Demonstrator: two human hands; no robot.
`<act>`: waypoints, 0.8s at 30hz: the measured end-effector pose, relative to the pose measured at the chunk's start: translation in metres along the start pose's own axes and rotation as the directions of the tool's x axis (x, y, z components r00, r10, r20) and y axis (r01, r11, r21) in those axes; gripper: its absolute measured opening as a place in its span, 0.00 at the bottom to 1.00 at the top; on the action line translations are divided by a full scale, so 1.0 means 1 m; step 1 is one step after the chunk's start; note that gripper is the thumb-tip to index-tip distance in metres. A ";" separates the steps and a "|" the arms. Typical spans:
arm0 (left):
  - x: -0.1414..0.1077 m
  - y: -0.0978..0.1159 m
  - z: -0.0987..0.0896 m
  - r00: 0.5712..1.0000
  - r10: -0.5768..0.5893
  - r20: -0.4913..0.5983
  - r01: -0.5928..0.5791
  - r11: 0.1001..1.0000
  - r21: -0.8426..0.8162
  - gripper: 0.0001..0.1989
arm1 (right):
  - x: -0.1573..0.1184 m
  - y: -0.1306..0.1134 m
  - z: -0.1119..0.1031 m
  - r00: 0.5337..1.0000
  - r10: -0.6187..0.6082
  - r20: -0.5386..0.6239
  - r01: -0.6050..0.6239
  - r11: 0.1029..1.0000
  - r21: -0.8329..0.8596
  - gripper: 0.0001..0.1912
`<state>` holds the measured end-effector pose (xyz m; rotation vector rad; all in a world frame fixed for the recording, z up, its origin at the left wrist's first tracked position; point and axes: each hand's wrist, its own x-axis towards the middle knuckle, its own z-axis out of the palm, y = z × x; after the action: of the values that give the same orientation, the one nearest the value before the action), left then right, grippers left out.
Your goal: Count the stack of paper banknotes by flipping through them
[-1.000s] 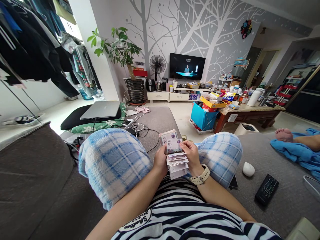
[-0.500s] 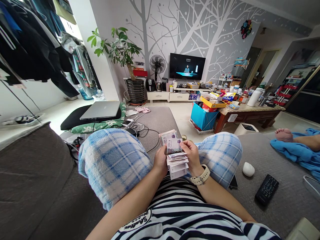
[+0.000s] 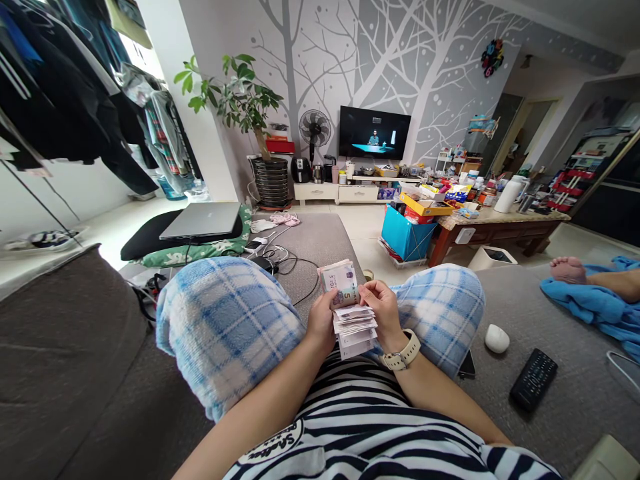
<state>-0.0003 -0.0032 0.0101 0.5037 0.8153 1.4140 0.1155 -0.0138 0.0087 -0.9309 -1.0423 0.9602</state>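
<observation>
A stack of banknotes [image 3: 342, 279] is held in front of my lap, its upper part flat and its lower part folded down in several layers. My left hand [image 3: 323, 319] is closed around the left side of the stack, the thumb lying over the front note. At the right edge, my right hand [image 3: 383, 303] has thumb and fingers pinched together by the top note, which shows a 5. The folded lower ends of the notes hang between both hands. A pale watch [image 3: 404, 350] is on my right wrist.
On the sofa to my right lie a black remote control [image 3: 533, 379], a white rounded case [image 3: 497, 339] and a phone [image 3: 468, 365]. Another person's foot [image 3: 568, 270] rests beyond them. A laptop [image 3: 201, 221] lies on cushions at the left, near tangled cables [image 3: 280, 257].
The note that my right thumb and fingers held up has gone down, and the front note with its 5 now lies in fuller view. My left hand keeps its place.
</observation>
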 end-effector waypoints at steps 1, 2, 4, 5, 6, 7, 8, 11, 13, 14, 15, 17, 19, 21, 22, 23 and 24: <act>-0.001 0.001 0.000 1.000 0.004 -0.004 -0.004 1.000 0.004 0.08 | 0.001 0.001 0.000 1.000 -0.001 -0.013 0.001 1.000 0.004 0.18; -0.001 0.001 0.000 1.000 0.004 0.001 -0.004 1.000 0.006 0.08 | 0.001 0.001 0.000 1.000 -0.004 -0.027 0.005 1.000 0.010 0.17; -0.003 0.002 -0.001 1.000 -0.006 0.027 0.006 1.000 0.003 0.10 | 0.002 0.002 0.000 0.998 -0.012 -0.059 0.013 1.000 0.015 0.18; -0.003 0.002 -0.001 0.999 -0.013 0.045 0.013 1.000 -0.001 0.11 | 0.002 0.003 0.000 0.997 -0.012 -0.070 0.013 1.000 0.014 0.18; -0.004 0.001 -0.001 0.998 -0.020 0.061 0.020 1.000 -0.005 0.13 | 0.003 0.003 0.000 0.997 -0.009 -0.074 0.010 1.000 0.013 0.18; -0.004 0.001 -0.002 0.997 -0.025 0.074 0.025 1.000 -0.006 0.14 | 0.003 0.003 0.000 0.998 -0.006 -0.070 0.006 1.000 0.010 0.18; -0.004 0.001 -0.002 0.996 -0.029 0.082 0.029 1.000 -0.005 0.15 | 0.003 0.002 0.000 0.998 -0.003 -0.060 0.003 1.000 0.005 0.18; -0.004 0.000 -0.003 0.995 -0.035 0.089 0.034 0.999 0.008 0.16 | 0.002 0.000 0.000 0.999 -0.013 -0.033 0.012 1.000 -0.024 0.19; -0.004 0.001 -0.004 0.995 -0.033 0.090 0.032 0.999 0.013 0.16 | 0.001 0.000 0.000 0.999 -0.020 -0.031 0.019 0.999 -0.042 0.19; -0.004 0.001 -0.003 0.995 -0.032 0.091 0.031 0.999 0.015 0.16 | 0.001 -0.001 0.000 0.999 -0.022 -0.033 0.020 0.999 -0.045 0.19; -0.003 0.001 -0.003 0.995 -0.031 0.092 0.029 0.999 0.017 0.15 | 0.001 0.000 0.000 0.999 -0.022 -0.036 0.021 0.999 -0.045 0.19; -0.003 0.001 -0.003 0.996 -0.029 0.082 0.027 0.999 0.023 0.14 | 0.001 0.000 -0.001 0.999 -0.023 -0.041 0.021 0.999 -0.040 0.18; -0.001 -0.001 -0.003 0.998 -0.021 0.060 0.019 0.999 0.028 0.11 | 0.001 0.000 -0.001 0.999 -0.026 -0.040 0.024 0.999 -0.037 0.18; 0.003 -0.003 -0.004 0.999 -0.010 0.038 0.009 1.000 0.023 0.11 | 0.000 -0.001 -0.001 0.999 -0.027 -0.030 0.026 0.999 -0.036 0.18; 0.005 -0.004 -0.005 0.999 -0.007 0.032 0.007 1.000 0.016 0.11 | 0.000 -0.001 -0.001 0.999 -0.026 -0.024 0.026 0.999 -0.037 0.17; 0.007 -0.006 -0.006 0.999 -0.009 0.031 0.009 1.000 0.008 0.12 | 0.000 -0.001 -0.001 0.999 -0.026 -0.020 0.025 0.999 -0.037 0.17; 0.008 -0.007 -0.007 0.999 -0.012 0.032 0.012 1.000 -0.003 0.12 | 0.000 -0.002 -0.001 1.000 -0.026 -0.017 0.025 0.999 -0.037 0.17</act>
<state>-0.0015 0.0030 -0.0011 0.5170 0.7888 1.3924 0.1166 -0.0147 0.0100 -0.9527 -1.0572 0.9129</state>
